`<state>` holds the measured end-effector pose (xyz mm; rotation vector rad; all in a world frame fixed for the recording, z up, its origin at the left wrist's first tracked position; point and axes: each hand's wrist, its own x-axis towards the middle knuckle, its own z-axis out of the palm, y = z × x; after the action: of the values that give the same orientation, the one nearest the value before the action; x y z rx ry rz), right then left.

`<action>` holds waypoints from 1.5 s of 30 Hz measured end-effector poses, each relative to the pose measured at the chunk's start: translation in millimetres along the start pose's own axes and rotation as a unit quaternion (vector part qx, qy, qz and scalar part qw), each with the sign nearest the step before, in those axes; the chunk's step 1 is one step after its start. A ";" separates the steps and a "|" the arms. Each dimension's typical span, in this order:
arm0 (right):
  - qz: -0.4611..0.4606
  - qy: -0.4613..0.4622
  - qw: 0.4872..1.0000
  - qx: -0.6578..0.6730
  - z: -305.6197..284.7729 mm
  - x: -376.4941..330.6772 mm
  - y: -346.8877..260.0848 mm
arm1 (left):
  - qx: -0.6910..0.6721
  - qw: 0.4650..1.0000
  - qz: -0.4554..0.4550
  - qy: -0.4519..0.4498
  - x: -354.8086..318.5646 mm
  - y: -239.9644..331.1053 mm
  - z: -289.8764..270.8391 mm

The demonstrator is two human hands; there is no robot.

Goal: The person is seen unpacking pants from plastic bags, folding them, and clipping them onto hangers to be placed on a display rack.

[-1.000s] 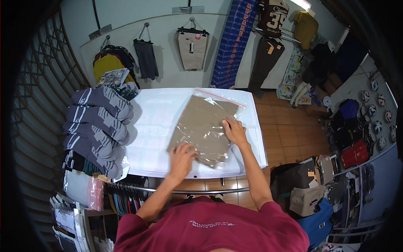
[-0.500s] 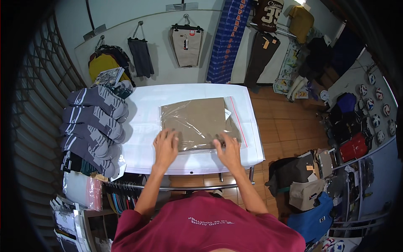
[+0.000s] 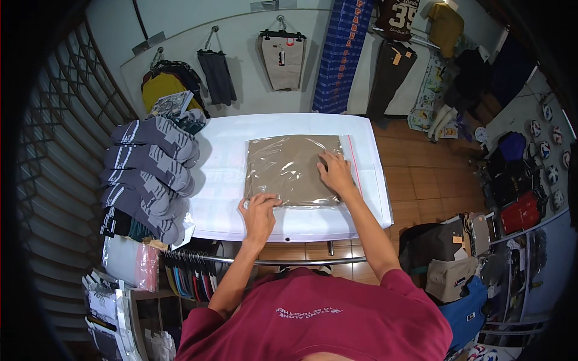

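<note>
A folded brown garment in a clear plastic bag (image 3: 292, 168) lies flat on the white-covered table (image 3: 223, 210). Along the bag's right side runs a red seal strip. My left hand (image 3: 260, 215) rests at the near left corner of the bag, its fingers apart and bent over the edge. On the right part of the bag lies my right hand (image 3: 337, 174), with fingers spread and their tips touching the plastic over the garment. Neither hand grips anything that I can see.
Several grey socks (image 3: 147, 159) are stacked at the table's left side. Below the near edge runs a metal rail (image 3: 301, 262), with hangers at its left. Hanging trousers (image 3: 282, 60) are on the far wall, and folded clothes (image 3: 451, 277) are stacked at right.
My right hand has moved farther up onto the bag; my left hand has come to the near left corner. The bag now lies straighter and its right flap is smoother. The view has shifted slightly.
</note>
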<state>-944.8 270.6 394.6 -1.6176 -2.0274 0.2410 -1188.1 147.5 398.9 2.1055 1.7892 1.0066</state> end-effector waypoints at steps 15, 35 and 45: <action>0.033 0.041 0.999 0.014 -10.9 -95.4 -54.3 | 0.022 0.998 0.011 0.059 160.9 -76.0 36.3; -0.003 0.088 0.992 0.087 -25.6 -132.7 -35.3 | -0.094 0.988 0.110 -0.049 22.0 17.6 -9.7; 0.033 0.092 0.993 0.073 -19.9 -146.9 -36.4 | -0.069 0.979 0.157 -0.110 -6.7 37.9 25.1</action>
<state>-944.8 118.2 385.0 -1.5582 -1.7777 0.2489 -1142.9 138.6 398.7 2.3512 1.2754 0.8931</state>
